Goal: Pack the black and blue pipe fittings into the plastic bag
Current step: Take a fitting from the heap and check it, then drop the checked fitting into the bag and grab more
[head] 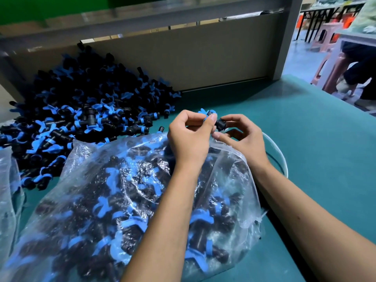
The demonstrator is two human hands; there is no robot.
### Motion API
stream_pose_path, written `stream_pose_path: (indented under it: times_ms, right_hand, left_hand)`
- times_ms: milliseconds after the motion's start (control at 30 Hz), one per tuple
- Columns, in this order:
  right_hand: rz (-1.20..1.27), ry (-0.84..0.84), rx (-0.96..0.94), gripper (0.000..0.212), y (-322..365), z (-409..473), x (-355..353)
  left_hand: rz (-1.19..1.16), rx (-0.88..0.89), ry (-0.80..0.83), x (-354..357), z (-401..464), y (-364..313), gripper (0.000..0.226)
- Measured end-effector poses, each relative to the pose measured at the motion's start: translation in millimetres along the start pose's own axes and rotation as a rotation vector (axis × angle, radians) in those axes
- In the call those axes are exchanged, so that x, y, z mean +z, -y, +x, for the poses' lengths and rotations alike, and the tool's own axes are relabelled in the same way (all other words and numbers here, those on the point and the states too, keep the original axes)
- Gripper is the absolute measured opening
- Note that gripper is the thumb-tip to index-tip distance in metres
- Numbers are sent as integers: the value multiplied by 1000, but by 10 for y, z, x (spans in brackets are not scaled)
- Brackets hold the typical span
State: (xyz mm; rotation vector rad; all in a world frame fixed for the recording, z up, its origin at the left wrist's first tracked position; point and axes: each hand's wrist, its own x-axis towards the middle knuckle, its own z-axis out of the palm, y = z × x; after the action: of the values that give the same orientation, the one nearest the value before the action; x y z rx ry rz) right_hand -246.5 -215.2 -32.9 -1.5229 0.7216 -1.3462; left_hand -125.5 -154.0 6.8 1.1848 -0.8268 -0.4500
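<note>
A green surface (305,123) carries everything, with a grey panel (183,58) standing along its far edge. A clear bag (114,202), already bulging with black and blue fittings, lies on the surface as the landmark. Beyond the bag and to its left a loose pile (77,104) of the same fittings is heaped against the panel. A second bag (8,190) shows at the left edge, just beside the first. A white ring (281,153) lies right of the bag, partly under it. Above the bag's far end, both hands meet: the left hand (189,135) and right hand (244,137) each pinch one fitting (218,123) between them, each grip clamped on it with curled fingers, clear of the bag.
</note>
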Motion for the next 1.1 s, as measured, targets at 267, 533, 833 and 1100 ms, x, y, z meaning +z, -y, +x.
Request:
stream_pose_path:
  times_ms: [267, 533, 833, 1100]
  right_hand:
    - [428, -141, 319, 22, 54, 49, -51]
    - [652, -206, 504, 22, 111, 94, -104]
    - [316, 339, 405, 18, 119, 50, -197]
    - [51, 414, 349, 5, 225, -93, -22]
  left_hand:
    - [186, 51, 319, 1, 12, -123, 37]
    - [777, 249, 598, -178, 11, -8, 32]
    - [359, 56, 30, -232, 195, -146, 30]
    - [171, 200, 135, -30, 82, -320, 38]
